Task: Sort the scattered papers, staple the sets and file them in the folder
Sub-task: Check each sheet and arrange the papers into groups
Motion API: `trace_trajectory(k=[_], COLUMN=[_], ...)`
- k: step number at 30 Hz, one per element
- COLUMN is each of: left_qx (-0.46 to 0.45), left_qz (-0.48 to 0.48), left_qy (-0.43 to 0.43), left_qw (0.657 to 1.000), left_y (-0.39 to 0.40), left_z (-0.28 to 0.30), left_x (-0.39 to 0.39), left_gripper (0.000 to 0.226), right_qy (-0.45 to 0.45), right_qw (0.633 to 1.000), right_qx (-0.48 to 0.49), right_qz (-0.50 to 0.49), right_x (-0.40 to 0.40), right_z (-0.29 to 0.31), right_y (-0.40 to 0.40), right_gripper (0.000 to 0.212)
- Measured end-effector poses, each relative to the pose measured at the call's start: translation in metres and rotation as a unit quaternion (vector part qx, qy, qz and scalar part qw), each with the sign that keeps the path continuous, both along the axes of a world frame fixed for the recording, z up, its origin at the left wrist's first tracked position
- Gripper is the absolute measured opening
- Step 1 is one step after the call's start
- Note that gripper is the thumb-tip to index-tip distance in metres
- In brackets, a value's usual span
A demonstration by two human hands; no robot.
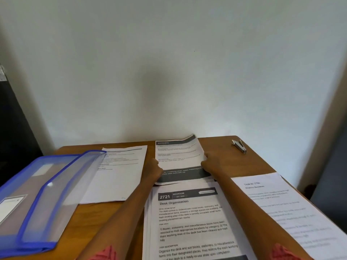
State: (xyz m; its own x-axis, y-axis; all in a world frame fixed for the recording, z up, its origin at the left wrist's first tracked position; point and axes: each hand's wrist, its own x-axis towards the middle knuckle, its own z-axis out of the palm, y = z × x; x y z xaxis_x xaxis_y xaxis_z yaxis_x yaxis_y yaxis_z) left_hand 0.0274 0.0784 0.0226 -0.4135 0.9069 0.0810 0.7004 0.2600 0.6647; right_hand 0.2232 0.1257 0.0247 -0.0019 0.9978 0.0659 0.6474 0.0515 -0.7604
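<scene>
- The left hand [154, 167] and right hand [208, 162] grip the KITCHEN sheets [180, 156] by their two side edges, fingers clamped on the paper. Holding both sides at once looks like a way to square the pages into one set before stapling.
- The set sits at the far middle of the table [259, 162], near the wall, its top right corner curled up. How many pages it holds cannot be told from here.
- The sheets are white with a dark header band, another dark band near the bottom, and short blocks of print between.
- Just in front lies the Desk Organization stack [191, 222], fanned slightly at its left edge, probably a separate set kept apart.
- Two more papers lie to either side: one sheet on the left [120, 175], one on the right [281, 209].
- The blue folder [47, 196] lies open at the left, ready for filing.
- The stapler [239, 145] rests at the far right corner, well apart from both hands.
</scene>
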Motion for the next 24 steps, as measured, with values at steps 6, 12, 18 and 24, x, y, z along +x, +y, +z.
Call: trace_trajectory(k=[6,12,18,24], left_qx=[0.036,0.080,0.072,0.065], left_qz=[0.019,0.043,0.057,0.080], left_qy=[0.027,-0.014,-0.070,-0.100], left_qw=[0.999,0.996,0.993,0.990], left_y=[-0.007,-0.029,-0.071,-0.115], left_z=[-0.001,0.009,0.015,0.030], left_x=[-0.010,-0.014,-0.008,0.003], left_gripper=[0.033,0.016,0.012,0.012], right_qy=[0.035,0.080,0.123,0.112], right_qw=[0.993,0.990,0.990,0.987], right_qx=[0.109,0.120,0.017,-0.019], right_qz=[-0.010,0.009,0.063,0.112], right_x=[-0.010,-0.008,0.004,0.010], right_z=[0.001,0.003,0.013,0.019], right_y=[-0.003,-0.014,-0.057,-0.108], right_gripper=[0.041,0.042,0.023,0.020])
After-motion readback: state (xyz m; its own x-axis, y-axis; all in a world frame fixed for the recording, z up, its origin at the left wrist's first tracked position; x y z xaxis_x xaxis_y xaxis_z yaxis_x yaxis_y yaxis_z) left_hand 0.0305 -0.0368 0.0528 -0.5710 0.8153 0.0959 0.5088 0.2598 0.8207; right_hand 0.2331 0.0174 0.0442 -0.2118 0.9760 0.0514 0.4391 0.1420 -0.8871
